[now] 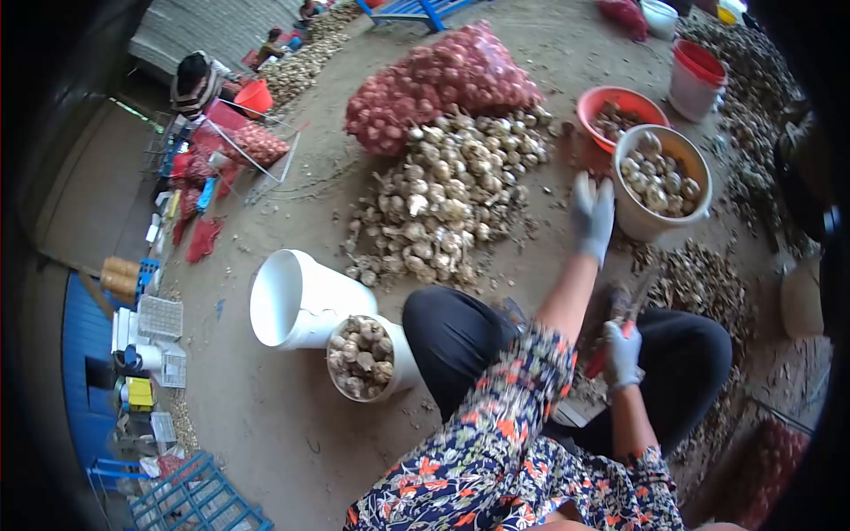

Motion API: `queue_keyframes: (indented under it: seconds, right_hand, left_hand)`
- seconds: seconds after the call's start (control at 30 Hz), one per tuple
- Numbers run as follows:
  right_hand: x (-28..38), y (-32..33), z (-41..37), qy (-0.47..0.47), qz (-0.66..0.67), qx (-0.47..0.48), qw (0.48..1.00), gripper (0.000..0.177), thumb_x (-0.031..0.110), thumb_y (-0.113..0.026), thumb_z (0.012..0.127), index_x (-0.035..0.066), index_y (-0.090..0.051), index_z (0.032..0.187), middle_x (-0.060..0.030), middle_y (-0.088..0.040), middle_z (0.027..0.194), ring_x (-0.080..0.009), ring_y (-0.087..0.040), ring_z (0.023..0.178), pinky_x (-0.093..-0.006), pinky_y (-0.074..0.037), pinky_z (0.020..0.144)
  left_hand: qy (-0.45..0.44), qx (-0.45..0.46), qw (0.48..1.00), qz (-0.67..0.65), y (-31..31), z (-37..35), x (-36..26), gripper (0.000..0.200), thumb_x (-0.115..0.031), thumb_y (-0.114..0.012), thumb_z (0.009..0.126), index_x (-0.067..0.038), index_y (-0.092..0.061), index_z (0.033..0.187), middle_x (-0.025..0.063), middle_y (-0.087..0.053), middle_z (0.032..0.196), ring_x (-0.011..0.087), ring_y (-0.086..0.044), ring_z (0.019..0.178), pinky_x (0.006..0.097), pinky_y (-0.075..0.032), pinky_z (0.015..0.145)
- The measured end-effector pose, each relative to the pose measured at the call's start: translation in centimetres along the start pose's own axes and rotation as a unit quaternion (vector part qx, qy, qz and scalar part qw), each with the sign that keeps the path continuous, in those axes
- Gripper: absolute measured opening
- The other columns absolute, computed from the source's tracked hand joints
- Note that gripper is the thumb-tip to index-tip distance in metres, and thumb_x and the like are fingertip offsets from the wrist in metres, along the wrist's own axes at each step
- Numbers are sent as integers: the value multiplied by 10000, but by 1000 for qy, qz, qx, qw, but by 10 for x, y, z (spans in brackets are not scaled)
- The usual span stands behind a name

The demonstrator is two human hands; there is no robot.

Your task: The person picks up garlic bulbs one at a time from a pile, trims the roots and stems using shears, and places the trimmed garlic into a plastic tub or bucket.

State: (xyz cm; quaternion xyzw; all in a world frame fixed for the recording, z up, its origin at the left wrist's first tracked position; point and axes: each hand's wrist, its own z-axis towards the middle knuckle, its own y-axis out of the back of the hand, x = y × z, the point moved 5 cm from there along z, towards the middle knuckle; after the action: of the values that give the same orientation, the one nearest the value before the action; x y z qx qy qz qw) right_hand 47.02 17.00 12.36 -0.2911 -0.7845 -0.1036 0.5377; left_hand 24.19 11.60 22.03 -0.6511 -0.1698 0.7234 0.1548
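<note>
My left hand (592,218), in a pale glove, reaches forward beside a white bucket (634,221) partly filled with garlic bulbs (657,181). Its fingers are stretched out and slightly apart, with nothing visible in them. Closer to my body, my gloved right hand (623,356) is closed around red-handled shears (599,356) whose blades point away from me. A big heap of garlic (447,190) lies on the ground left of my left hand. Past the bucket stands a red basin (622,96) with dark bits or bulbs inside.
A full red mesh sack (434,84) lies behind the heap. At my left, one white bucket (305,301) is tipped over beside another holding garlic (403,354). Trimmed scraps (699,283) cover the ground at right. Other people (199,84) sit farther back.
</note>
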Motion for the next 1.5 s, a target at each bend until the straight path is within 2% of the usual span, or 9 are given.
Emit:
queue_keyframes:
  seconds: [0.13,0.27,0.37,0.9,1.17,1.3,1.33,1.37,1.5]
  right_hand:
    - [76,-31,-6,-21,27,48,998,73,105,-547,877,107,-512,941,12,-530,703,-119,-538,559,-275,-506,527]
    - [139,-85,-13,-163,40,156,973,112,116,-526,900,133,-520,1010,3,-542,758,-141,-556,648,-340,-510,605]
    - [168,-108,-2,-240,54,197,949,144,135,-503,901,127,-503,1045,-10,-530,779,-168,-540,674,-372,-493,648]
    - [220,-142,185,-383,23,127,915,378,261,-513,923,35,-468,1222,-22,-559,938,-170,-571,888,-377,-455,857]
    - [234,-161,256,-164,-214,247,931,288,193,-597,883,10,-576,1104,-39,-595,868,-127,-599,770,-283,-511,720]
    - [236,-165,254,-151,-231,266,923,228,193,-608,868,14,-597,1009,-33,-594,820,-122,-587,705,-284,-504,659]
    - [232,-161,254,-154,-234,268,922,228,193,-608,868,14,-597,1009,-33,-594,820,-122,-587,705,-284,-504,659]
    - [227,-157,253,-156,-246,283,914,202,203,-610,866,22,-594,955,-33,-592,799,-118,-577,676,-284,-497,632]
    - [215,-140,239,-125,-281,231,923,217,244,-595,868,39,-564,801,-32,-556,666,-116,-551,599,-268,-474,557]
  left_hand:
    - [186,-72,855,479,137,-163,115,306,-307,-488,905,-14,-514,823,258,-614,837,416,-614,782,490,-476,678]
    - [281,712,483,425,120,-356,262,287,-229,-547,781,-52,-699,947,169,-691,936,291,-658,807,421,-509,726]
    - [315,804,399,308,118,-396,254,292,-232,-551,782,-50,-694,961,164,-691,945,284,-655,812,418,-507,726]
    - [477,756,418,161,129,-305,175,332,-245,-572,787,-42,-665,1034,141,-688,993,244,-643,839,400,-501,726]
    - [444,730,413,315,118,-124,165,474,-317,-646,770,-80,-625,1180,128,-646,1152,279,-601,1055,385,-452,902]
    - [151,508,594,605,149,4,195,289,-282,-513,783,-63,-703,789,153,-671,828,322,-657,758,389,-523,686]
    - [138,328,740,571,176,40,173,218,-192,-545,812,-33,-685,758,102,-667,692,256,-635,613,359,-506,569]
    - [363,35,847,385,205,61,150,139,-93,-584,817,-26,-682,746,37,-643,647,154,-582,543,298,-485,518]
    - [230,-211,825,472,303,119,125,115,-83,-595,778,-39,-701,789,41,-649,662,128,-589,576,291,-486,551]
